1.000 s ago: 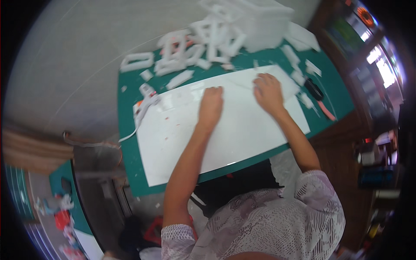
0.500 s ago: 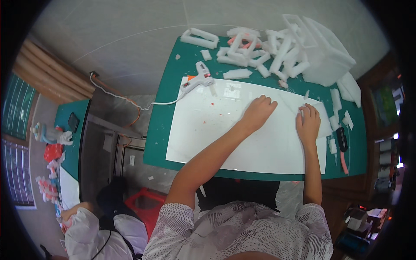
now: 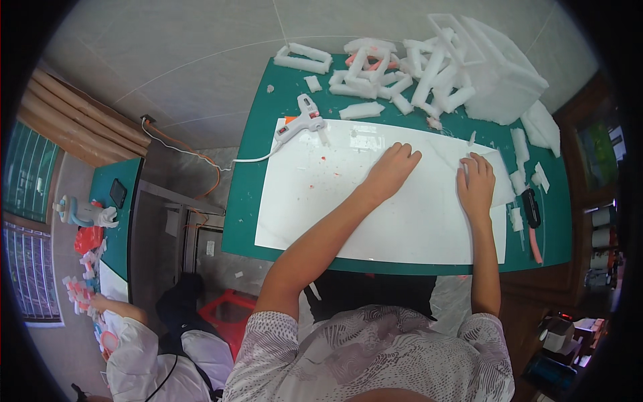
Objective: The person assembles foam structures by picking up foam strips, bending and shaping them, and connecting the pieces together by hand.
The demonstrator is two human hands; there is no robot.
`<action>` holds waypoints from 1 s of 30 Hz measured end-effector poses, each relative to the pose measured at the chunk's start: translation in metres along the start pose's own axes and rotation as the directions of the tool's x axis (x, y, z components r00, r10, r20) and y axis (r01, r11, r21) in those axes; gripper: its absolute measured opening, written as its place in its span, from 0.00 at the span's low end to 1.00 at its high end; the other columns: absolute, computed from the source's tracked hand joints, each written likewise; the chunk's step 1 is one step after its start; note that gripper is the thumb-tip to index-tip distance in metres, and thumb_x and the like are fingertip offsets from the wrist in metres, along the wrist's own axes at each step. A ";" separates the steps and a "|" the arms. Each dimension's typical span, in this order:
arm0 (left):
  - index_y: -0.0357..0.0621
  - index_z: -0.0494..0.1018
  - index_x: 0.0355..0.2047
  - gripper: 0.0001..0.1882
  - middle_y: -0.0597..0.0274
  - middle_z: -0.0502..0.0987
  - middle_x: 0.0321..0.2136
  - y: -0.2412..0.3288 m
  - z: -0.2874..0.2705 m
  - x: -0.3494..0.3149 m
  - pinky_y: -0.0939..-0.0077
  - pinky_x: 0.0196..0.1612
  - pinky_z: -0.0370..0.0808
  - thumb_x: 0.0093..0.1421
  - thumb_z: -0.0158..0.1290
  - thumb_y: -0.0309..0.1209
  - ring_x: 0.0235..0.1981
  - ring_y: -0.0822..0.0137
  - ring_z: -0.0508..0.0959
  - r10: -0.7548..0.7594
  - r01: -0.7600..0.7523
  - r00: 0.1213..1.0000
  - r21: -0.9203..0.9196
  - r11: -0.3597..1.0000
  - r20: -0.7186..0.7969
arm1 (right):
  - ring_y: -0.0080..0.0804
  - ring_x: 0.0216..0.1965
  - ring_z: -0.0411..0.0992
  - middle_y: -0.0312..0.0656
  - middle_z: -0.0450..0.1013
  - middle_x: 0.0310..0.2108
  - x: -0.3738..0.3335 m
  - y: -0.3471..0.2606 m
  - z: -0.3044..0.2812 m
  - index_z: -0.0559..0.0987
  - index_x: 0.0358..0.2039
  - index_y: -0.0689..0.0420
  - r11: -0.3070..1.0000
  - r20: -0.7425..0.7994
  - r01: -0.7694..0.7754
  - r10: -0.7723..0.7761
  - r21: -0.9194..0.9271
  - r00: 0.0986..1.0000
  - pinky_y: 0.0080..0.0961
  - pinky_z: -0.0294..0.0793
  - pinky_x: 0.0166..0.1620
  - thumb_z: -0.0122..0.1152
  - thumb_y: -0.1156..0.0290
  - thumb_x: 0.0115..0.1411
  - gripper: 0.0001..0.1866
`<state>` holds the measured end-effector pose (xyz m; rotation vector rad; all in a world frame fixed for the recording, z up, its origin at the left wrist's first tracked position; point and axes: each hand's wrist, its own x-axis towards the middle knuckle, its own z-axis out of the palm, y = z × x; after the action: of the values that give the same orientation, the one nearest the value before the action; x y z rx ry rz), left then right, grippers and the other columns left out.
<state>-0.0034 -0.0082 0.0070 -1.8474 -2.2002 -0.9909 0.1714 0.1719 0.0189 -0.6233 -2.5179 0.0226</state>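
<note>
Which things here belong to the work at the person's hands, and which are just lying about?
Likely in the work:
white board, beneath left hand and right hand
pale sheet, at the right hand

Seemingly lying about:
glue gun, at the board's far-left corner
foam frames and foam box, at the back
black tool, right of the board
</note>
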 end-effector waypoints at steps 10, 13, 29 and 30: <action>0.37 0.72 0.40 0.16 0.49 0.72 0.37 -0.005 -0.006 -0.002 0.62 0.49 0.71 0.51 0.45 0.13 0.44 0.49 0.71 0.012 -0.006 0.999 -0.132 0.991 0.043 | 0.49 0.53 0.68 0.50 0.72 0.50 0.034 -0.029 -0.017 0.77 0.44 0.61 0.958 0.028 0.164 -0.175 0.237 0.984 0.41 0.67 0.56 0.59 0.73 0.57 0.14; 0.37 0.74 0.37 0.13 0.48 0.74 0.35 -0.008 -0.006 0.001 0.59 0.48 0.71 0.51 0.47 0.14 0.42 0.47 0.74 0.019 -0.013 0.999 -0.219 0.976 0.027 | 0.46 0.40 0.75 0.49 0.75 0.42 0.070 -0.053 0.004 0.78 0.42 0.61 0.744 0.078 0.162 -0.277 0.648 0.958 0.34 0.75 0.45 0.58 0.72 0.58 0.12; 0.39 0.73 0.32 0.12 0.56 0.73 0.32 0.000 -0.034 -0.003 0.63 0.42 0.73 0.46 0.50 0.16 0.38 0.54 0.72 -0.051 0.070 0.985 -0.114 0.991 0.168 | 0.28 0.18 0.64 0.42 0.66 0.16 0.093 -0.068 0.086 0.79 0.35 0.59 0.651 0.085 -0.009 -0.086 0.759 0.993 0.28 0.61 0.24 0.56 0.74 0.57 0.06; 0.39 0.73 0.31 0.11 0.56 0.73 0.31 0.001 -0.035 -0.003 0.63 0.41 0.73 0.46 0.50 0.16 0.37 0.54 0.72 -0.066 0.091 0.977 -0.119 0.989 0.201 | 0.34 0.18 0.67 0.43 0.68 0.15 0.093 -0.068 0.086 0.79 0.34 0.58 0.650 0.100 -0.037 -0.059 0.759 0.993 0.32 0.64 0.25 0.56 0.73 0.56 0.06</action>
<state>-0.0133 -0.0297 0.0334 -2.0073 -2.3907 -1.0260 0.0294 0.1613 0.0018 -0.2414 -2.2984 1.0957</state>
